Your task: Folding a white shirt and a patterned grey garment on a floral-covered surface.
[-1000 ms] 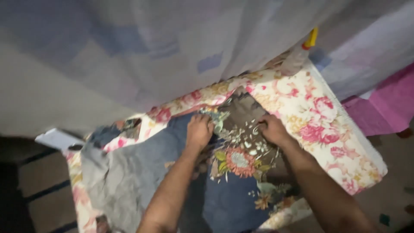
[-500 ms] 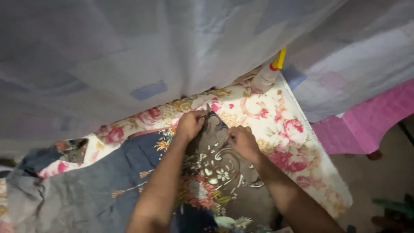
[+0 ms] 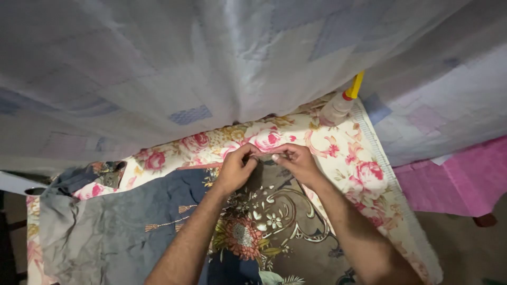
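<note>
Fingertips of the left hand (image 3: 236,167) and right hand (image 3: 296,161) pinch shut together on the top edge of the brown floral cloth (image 3: 274,211), which lies on a rose-print sheet (image 3: 348,153). It looks thin, limp and light, best gripped along that edge. A pale bottle (image 3: 338,107) stands beyond.

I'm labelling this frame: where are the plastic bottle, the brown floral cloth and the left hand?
plastic bottle (image 3: 337,110), head view, on its clear body.
brown floral cloth (image 3: 274,203), head view, on its pale scroll pattern.
left hand (image 3: 236,167), head view, on its back.

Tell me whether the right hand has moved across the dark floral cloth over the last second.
Yes. The right hand moved up the dark floral cloth to its top edge, meeting the left hand beside the rose-print sheet.
</note>
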